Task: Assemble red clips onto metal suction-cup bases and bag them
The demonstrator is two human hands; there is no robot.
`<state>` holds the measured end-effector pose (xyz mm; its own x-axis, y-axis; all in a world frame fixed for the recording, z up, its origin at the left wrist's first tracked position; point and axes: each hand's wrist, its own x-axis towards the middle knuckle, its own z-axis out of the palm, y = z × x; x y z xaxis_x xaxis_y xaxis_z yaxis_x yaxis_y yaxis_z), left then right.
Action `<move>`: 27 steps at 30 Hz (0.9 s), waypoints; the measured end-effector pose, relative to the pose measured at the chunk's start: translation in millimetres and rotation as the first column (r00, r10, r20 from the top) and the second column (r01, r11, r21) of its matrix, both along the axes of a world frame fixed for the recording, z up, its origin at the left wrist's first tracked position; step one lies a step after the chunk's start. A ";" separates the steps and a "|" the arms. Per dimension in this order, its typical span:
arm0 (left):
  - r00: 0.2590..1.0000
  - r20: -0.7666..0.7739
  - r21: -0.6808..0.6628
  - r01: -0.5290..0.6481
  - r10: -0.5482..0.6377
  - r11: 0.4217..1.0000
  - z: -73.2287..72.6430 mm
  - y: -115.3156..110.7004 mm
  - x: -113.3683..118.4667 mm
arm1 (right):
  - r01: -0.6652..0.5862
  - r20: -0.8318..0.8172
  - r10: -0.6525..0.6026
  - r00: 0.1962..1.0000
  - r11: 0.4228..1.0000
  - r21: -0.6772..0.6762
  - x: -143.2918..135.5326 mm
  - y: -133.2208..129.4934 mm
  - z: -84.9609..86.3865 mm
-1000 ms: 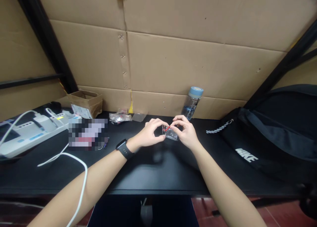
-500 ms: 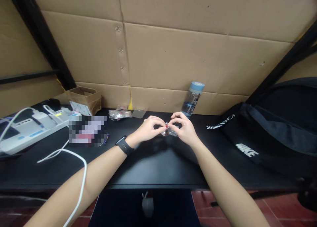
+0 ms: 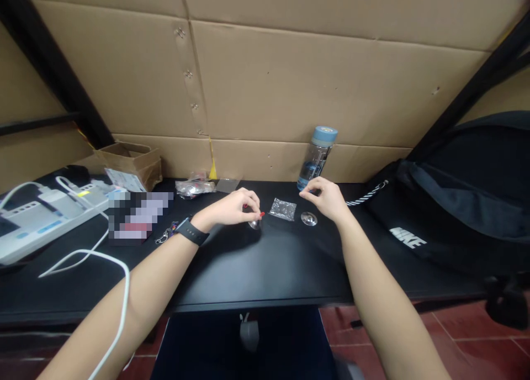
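My left hand (image 3: 244, 207) is closed in a pinch on a small clear suction cup (image 3: 254, 224) with a red piece at its top, held low over the black table. Across from it, my right hand (image 3: 325, 196) has thumb and forefinger together, and whether anything tiny sits between them cannot be seen. Just below those fingers a round clear disc (image 3: 309, 218), looking like another suction cup, lies on the table. Between the hands is a crinkled clear plastic bag (image 3: 282, 209).
A water bottle (image 3: 317, 159) with a blue lid stands behind my right hand. To the right sits a black backpack (image 3: 451, 214). On the left are a power strip (image 3: 62, 222), a white cable (image 3: 124, 291), a cardboard box (image 3: 132, 162) and plastic packets (image 3: 194, 188).
My hands have moved apart, left hand leftward with the red-topped suction cup, right hand rightward. The plastic bag and the clear disc now show on the table. The view has shifted slightly.
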<state>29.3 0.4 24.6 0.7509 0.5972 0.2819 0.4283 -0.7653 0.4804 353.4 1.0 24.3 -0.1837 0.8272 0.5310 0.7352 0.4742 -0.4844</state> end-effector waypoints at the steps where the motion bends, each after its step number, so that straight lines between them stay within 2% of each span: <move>1: 0.999 -0.010 -0.029 0.053 -0.054 0.998 -0.6 -1.2 1.0 | -0.005 0.075 0.012 0.997 0.996 -0.092 7.5 1.2 -1.1; 4: 0.986 -0.009 -0.090 0.166 -0.168 0.982 -2.6 -6.3 7.0 | 0.000 0.233 0.102 0.967 0.916 -0.401 25.3 2.9 -5.7; 6: 0.981 -0.008 -0.096 0.193 -0.195 0.976 -3.7 -10.5 11.9 | 0.001 0.261 0.159 0.952 0.853 -0.522 32.1 3.5 -9.0; 8: 0.979 -0.012 -0.088 0.203 -0.205 0.975 -4.8 -14.6 16.4 | 0.013 0.275 0.169 0.946 0.832 -0.555 35.1 4.5 -11.7; 16: 0.970 -0.019 -0.080 0.241 -0.244 0.967 -13.8 -22.2 26.0 | 0.052 0.325 0.152 0.934 0.839 -0.542 31.7 5.9 -12.1; 19: 0.973 -0.021 -0.076 0.227 -0.229 0.971 -9.8 -20.9 23.8 | 0.064 0.341 0.146 0.929 0.842 -0.535 29.3 3.9 -10.0; 21: 0.982 0.008 -0.055 0.188 -0.187 0.981 -1.6 -16.6 16.3 | 0.065 0.341 0.144 0.929 0.842 -0.535 28.1 3.0 -9.4; 23: 0.992 0.086 -0.032 0.094 -0.091 0.995 7.5 -8.2 2.6 | 0.063 0.337 0.145 0.930 0.841 -0.537 27.6 2.9 -9.6; 25: 0.986 0.161 -0.014 -0.045 0.046 0.999 12.9 3.7 -15.7 | 0.058 0.333 0.151 0.931 0.839 -0.542 27.5 3.1 -10.2; 27: 0.968 0.138 0.042 -0.218 0.210 0.975 11.6 16.8 -34.4 | 0.054 0.328 0.154 0.932 0.836 -0.546 27.7 3.2 -10.4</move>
